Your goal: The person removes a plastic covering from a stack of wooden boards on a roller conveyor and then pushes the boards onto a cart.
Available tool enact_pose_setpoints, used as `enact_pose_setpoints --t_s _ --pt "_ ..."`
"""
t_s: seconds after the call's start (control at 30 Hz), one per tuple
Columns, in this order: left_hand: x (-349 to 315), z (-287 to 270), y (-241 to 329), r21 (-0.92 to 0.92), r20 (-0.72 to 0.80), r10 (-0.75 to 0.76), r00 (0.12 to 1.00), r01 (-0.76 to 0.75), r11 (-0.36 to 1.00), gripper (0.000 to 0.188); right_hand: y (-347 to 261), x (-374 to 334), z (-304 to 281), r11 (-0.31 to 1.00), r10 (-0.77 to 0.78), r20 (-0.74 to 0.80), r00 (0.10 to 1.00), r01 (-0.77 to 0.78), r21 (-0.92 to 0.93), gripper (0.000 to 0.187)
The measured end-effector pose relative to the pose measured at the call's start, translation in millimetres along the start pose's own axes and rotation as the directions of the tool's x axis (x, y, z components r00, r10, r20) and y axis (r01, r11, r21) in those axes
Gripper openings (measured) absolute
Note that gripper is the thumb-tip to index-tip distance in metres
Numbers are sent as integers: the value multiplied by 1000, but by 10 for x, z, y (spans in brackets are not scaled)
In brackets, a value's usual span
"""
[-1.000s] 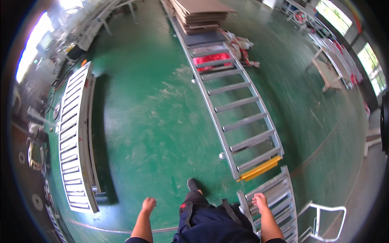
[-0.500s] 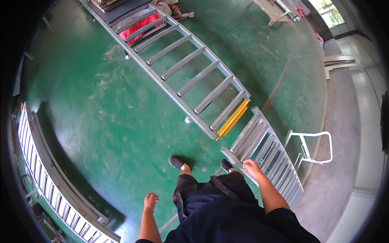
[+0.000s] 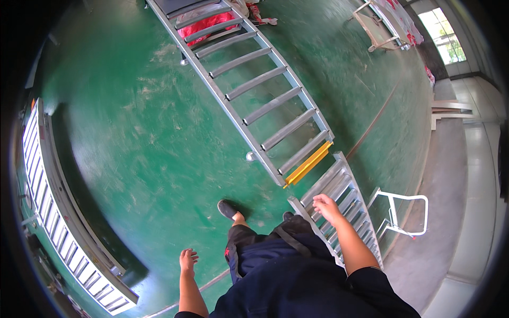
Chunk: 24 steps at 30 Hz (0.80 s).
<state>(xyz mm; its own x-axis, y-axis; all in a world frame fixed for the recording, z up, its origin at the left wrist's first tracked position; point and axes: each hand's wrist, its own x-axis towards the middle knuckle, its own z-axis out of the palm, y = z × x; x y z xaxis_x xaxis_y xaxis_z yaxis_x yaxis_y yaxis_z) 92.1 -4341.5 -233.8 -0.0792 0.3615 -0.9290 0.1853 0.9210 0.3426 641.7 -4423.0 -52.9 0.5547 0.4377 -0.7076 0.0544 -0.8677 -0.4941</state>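
My left hand (image 3: 188, 261) hangs beside my left hip, over the green floor. Its fingers are loosely bent and apart, with nothing in them. Over the near end of a roller conveyor section (image 3: 348, 179) is my right hand (image 3: 327, 208), fingers half-bent and empty. Whether a fingertip rests on the metal I cannot tell. Ahead lies a longer roller conveyor (image 3: 253, 81) with widely spaced grey rollers. A yellow bar (image 3: 309, 164) runs across its near end, and a small gap separates it from the section by my right hand.
Another roller conveyor (image 3: 50, 212) stretches along the left side. A white tubular frame (image 3: 426, 214) stands at right, beyond the section. A wheeled cart (image 3: 374, 32) is at the far right, and red plastic wrapping (image 3: 212, 27) sits beneath the far rollers.
My right hand has come off the section's end rail to a place over its rollers. My left hand has shifted slightly left. The view has turned and my feet have moved.
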Motion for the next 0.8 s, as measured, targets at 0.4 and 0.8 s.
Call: enact_pose_setpoints --t_s 0.4,0.8 --pt "166 393 993 183 36 72 997 -77 980 29 906 450 -200 939 163 -66 984 -134 317 20" --pt "345 1067 3407 395 110 145 983 -177 902 35 -93 1879 218 786 85 -19 996 -55 616 14"
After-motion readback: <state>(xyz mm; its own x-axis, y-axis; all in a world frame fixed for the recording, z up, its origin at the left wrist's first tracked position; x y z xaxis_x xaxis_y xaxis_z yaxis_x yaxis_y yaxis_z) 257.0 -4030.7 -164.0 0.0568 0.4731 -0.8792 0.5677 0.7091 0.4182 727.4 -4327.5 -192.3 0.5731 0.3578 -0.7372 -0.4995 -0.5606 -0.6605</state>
